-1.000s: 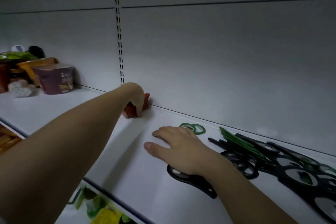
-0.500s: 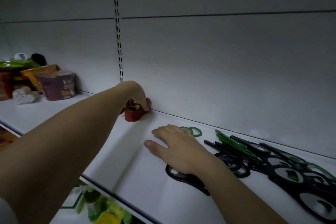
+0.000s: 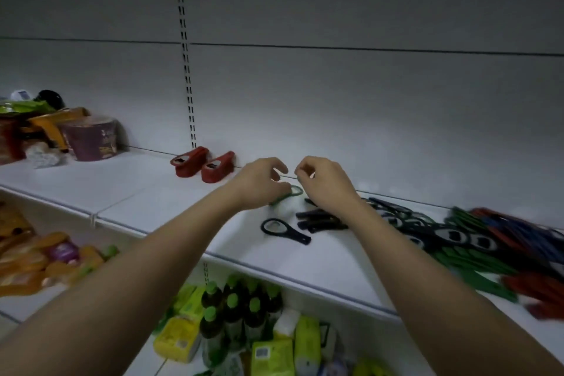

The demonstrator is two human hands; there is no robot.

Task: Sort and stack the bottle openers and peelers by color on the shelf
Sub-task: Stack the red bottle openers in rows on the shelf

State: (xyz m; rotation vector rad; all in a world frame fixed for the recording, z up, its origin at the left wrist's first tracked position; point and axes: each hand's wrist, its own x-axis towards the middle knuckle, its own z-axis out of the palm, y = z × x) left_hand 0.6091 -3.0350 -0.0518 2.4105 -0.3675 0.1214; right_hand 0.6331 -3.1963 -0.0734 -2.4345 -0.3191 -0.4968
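Both hands hover over the shelf (image 3: 146,192) above a green opener (image 3: 294,192); left hand (image 3: 259,185) has loosely curled fingers, seemingly empty; right hand (image 3: 325,181) likewise; two red stacks (image 3: 203,165) stand left of it; a black opener (image 3: 283,230) lies nearer

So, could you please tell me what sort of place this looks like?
Most likely a shop aisle. The white shelf hangs on a slotted upright as retail racking does, green-capped bottles stand packed together on the tier below, and many alike bottle openers lie heaped as stock.
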